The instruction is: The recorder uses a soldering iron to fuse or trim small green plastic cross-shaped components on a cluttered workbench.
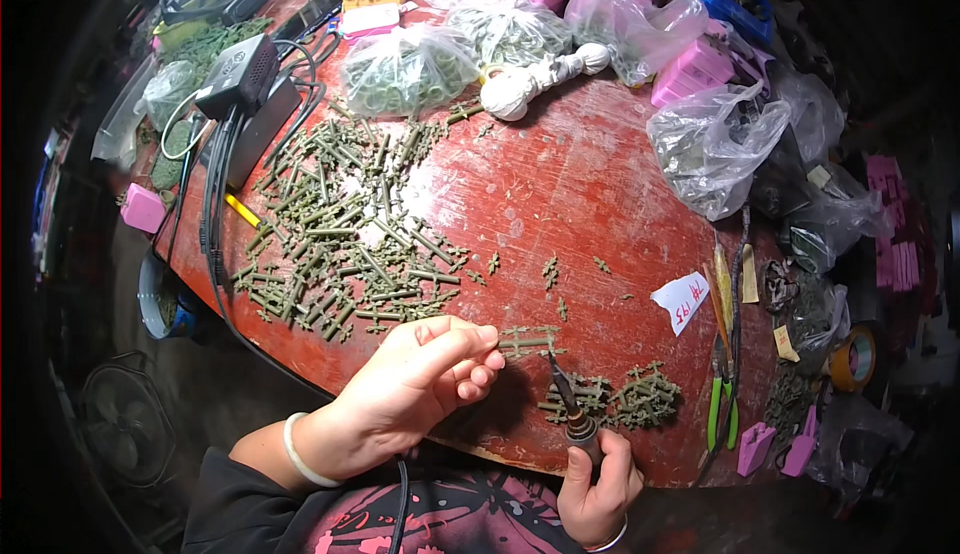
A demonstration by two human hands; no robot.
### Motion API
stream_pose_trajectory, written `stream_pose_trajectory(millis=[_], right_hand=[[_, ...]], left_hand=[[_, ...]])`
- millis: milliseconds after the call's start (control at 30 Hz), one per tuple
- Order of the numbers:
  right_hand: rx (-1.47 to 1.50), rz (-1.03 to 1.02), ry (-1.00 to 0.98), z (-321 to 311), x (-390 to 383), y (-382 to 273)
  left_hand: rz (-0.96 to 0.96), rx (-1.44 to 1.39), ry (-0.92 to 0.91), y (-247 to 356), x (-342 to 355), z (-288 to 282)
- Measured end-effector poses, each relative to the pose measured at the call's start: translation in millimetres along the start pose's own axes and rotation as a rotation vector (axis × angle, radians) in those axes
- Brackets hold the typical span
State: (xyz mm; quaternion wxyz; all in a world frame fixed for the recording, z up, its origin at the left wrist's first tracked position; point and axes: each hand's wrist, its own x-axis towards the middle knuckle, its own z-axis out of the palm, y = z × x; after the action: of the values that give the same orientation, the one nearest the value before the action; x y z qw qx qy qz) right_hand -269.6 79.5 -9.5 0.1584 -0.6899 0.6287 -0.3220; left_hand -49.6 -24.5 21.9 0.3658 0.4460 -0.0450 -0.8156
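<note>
My left hand (420,384) pinches a small olive-green branched piece (525,344) between thumb and fingertips above the red table (590,214) near its front edge. My right hand (590,489), low in the view, grips a pen-like iron tool (575,419) with a metal shaft, its dark tip at or very near the piece's right end; contact is hard to tell. A large loose heap of green rods and branched pieces (340,224) lies to the upper left. A smaller pile (640,399) lies beside the tool, and several small pieces are scattered above.
Plastic bags (400,69), pink blocks (690,69) and a white cloth bundle (510,94) line the back. A black power box (235,79) with cables sits left. Green-handled cutters (720,414), a paper scrap (680,304) and orange tape (850,359) are right. A fan (125,424) stands below left.
</note>
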Motion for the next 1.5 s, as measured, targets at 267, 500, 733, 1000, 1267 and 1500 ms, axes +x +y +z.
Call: stream_pose_trajectory(millis=[267, 500, 733, 1000, 1267, 1500], right_hand=[[0.030, 0.010, 0.036, 3.7, -10.8, 10.7], [0.097, 0.218, 0.289, 0.7, -42.0, 25.7], [0.149, 0.303, 0.271, -4.1, -44.2, 23.1], [0.056, 0.212, 0.229, -7.8, -41.9, 28.6], [0.055, 0.163, 0.196, -9.3, -38.5, 26.1], [-0.051, 0.073, 0.193, -8.5, -31.0, 25.9]], left_hand=[[0.007, 0.013, 0.018, -0.8, -0.4, 3.9], [0.172, 0.361, -0.105, -8.1, 3.2, 4.7], [-0.031, 0.699, -0.263, -8.2, 19.3, 26.9], [-0.117, 0.308, -0.181, -5.2, 23.0, 25.4], [-0.216, 0.089, -0.090, 0.0, 23.6, 24.6], [-0.232, 0.076, -0.092, 1.5, 23.2, 25.0]])
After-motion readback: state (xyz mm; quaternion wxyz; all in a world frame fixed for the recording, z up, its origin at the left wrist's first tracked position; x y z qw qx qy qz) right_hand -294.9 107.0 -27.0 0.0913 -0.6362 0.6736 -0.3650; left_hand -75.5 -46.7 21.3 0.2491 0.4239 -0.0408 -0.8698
